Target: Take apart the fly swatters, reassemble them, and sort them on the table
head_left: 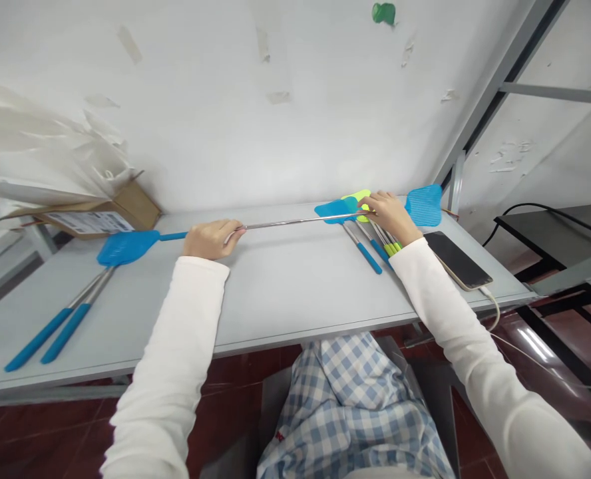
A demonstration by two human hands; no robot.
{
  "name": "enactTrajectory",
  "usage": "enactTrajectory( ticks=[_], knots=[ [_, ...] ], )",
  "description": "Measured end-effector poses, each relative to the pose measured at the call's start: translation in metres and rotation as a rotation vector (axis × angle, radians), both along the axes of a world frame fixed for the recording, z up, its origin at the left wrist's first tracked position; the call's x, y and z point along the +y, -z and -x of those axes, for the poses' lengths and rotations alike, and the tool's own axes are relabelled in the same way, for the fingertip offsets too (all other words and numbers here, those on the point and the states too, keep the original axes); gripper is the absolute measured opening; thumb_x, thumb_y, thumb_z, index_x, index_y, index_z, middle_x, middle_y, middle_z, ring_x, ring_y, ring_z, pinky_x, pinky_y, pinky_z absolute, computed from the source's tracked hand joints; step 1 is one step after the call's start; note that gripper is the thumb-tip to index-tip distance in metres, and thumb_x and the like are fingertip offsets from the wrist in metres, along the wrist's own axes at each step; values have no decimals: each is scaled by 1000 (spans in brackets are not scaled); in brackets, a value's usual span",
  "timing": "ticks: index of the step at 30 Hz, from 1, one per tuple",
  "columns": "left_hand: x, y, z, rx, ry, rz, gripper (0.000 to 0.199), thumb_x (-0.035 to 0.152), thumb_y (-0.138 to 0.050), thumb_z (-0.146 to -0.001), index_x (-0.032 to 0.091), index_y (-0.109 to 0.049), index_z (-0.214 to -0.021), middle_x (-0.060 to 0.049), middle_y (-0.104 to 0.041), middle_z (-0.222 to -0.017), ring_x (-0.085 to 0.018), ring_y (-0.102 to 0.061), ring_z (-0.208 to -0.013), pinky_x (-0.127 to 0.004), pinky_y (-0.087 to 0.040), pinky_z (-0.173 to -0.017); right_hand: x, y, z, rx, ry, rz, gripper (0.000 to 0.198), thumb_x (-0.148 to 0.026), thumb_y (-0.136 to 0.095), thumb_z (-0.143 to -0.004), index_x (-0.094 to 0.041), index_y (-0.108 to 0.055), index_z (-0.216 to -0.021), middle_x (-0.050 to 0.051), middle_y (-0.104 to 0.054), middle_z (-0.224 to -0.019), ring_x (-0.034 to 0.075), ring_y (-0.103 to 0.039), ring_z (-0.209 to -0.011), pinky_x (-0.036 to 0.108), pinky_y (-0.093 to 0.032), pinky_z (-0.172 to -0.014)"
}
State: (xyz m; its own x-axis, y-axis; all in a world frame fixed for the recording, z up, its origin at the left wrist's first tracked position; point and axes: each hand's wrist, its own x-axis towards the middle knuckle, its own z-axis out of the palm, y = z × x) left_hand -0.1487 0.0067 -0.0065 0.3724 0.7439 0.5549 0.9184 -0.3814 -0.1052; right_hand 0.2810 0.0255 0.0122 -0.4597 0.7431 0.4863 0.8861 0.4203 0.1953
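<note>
A blue fly swatter with a thin metal rod [295,221] is stretched level between both hands above the table. My left hand [213,239] is closed around it, with a blue handle end showing to its left. My right hand [388,216] pinches the rod further right; a blue swatter head [422,205] shows beyond it, in line with the rod. Below the right hand lie blue swatters [335,209] and yellow-green swatters [393,249], partly covered by the hand. To the left, two more swatters with blue handles [66,332] lie with their heads together [126,248].
A cardboard box [133,205] with white plastic wrapping [60,146] stands at the back left of the grey table [295,286]. A phone [458,259] with a charging cable [495,309] lies at the right. The wall [295,133] rises behind, and a metal frame [500,86] stands right.
</note>
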Motion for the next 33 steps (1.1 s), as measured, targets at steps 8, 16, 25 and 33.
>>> enactTrajectory(
  ticks=[8,16,25,33],
  knots=[
    [-4,1,9,-23,-45,3,33,46,-42,-90,24,-66,-84,-8,-70,-73,-24,-63,-69,-32,-28,-53,8,14,-15,57,25,61,26,-35,-49,-95,-18,-69,-97,10,-65,-88,24,-54,-85,34,-36,-75],
    [-2,4,10,-17,-49,-17,36,46,-38,-92,24,-67,-85,-9,-70,-76,-24,-63,-69,-32,-29,-54,8,10,-4,240,-192,201,28,-29,-40,-98,-17,-65,-101,8,-65,-87,20,-58,-82,29,-41,-74],
    [-1,2,13,-33,-70,31,40,48,-33,-93,27,-66,-84,-9,-67,-73,-24,-60,-67,-33,-25,-52,9,-1,-10,166,-85,-5,34,-33,-37,-99,-20,-68,-97,7,-70,-89,23,-56,-84,33,-34,-75],
    [-4,8,22,-94,-82,-64,40,48,-36,-95,22,-65,-87,-7,-66,-73,-21,-58,-68,-32,-27,-57,6,3,-23,101,54,-97,30,-35,-42,-98,-21,-69,-98,8,-71,-99,26,-55,-109,43,-30,-99]
  ],
)
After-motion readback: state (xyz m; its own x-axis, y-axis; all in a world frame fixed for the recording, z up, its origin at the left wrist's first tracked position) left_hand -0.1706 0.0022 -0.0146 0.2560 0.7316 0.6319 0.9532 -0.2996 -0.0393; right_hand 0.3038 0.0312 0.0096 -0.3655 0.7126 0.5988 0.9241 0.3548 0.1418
